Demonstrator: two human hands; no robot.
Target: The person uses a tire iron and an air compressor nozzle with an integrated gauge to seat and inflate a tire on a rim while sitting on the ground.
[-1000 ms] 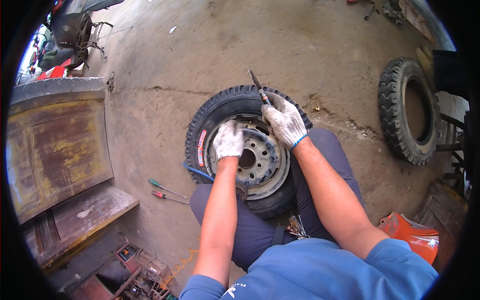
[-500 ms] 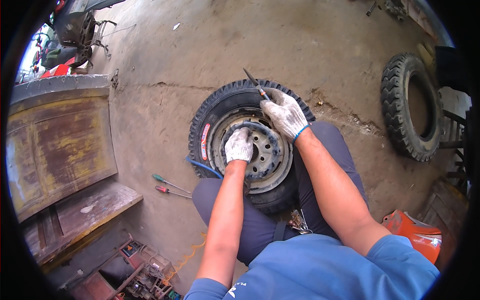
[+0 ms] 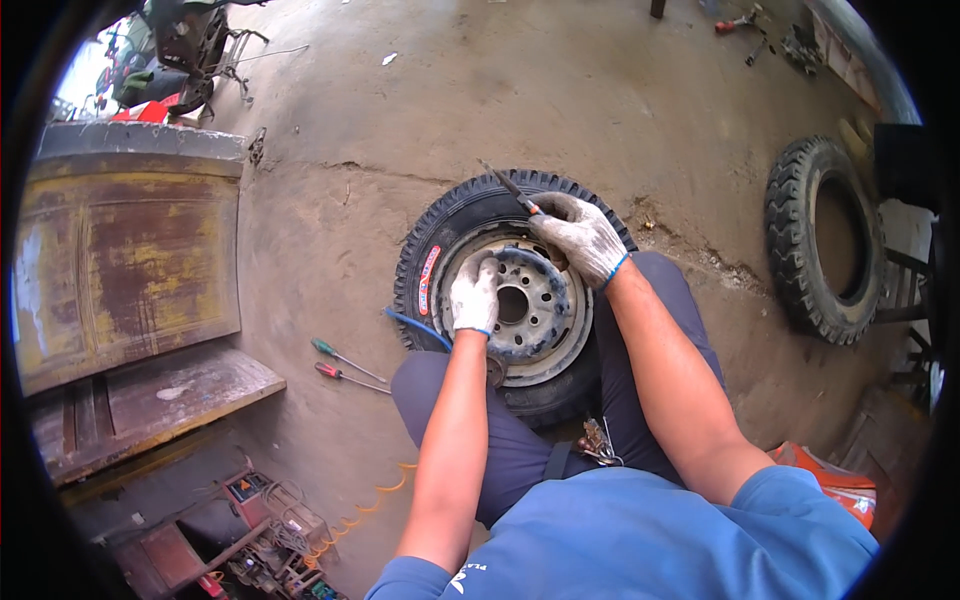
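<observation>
A wheel lies flat between my knees: a black treaded tyre (image 3: 424, 232) around a worn grey wheel rim (image 3: 545, 352) with a round centre hole and several smaller holes. My left hand (image 3: 474, 295), in a dirty white glove, rests on the left part of the rim with its fingers curled at the raised centre disc. In its matching glove, my right hand (image 3: 582, 238) is closed around the handle of a tapered tool (image 3: 510, 189) with a dark pointed blade and an orange band. The blade points up and left above the tyre's far side. The right palm hides part of the rim.
Green and red screwdrivers (image 3: 345, 378) lie left of the wheel, near a blue hose (image 3: 415, 326). A worn wooden bench (image 3: 170, 395) stands at left, with a tool box (image 3: 175, 555) below it. Another tyre (image 3: 790, 245) leans at right, and an orange plastic piece (image 3: 825, 480) lies nearer.
The view has shifted, moving the scene right and down. My left hand has slid left across the rim, uncovering the centre hole. The tool's blade now slants lower to the left.
</observation>
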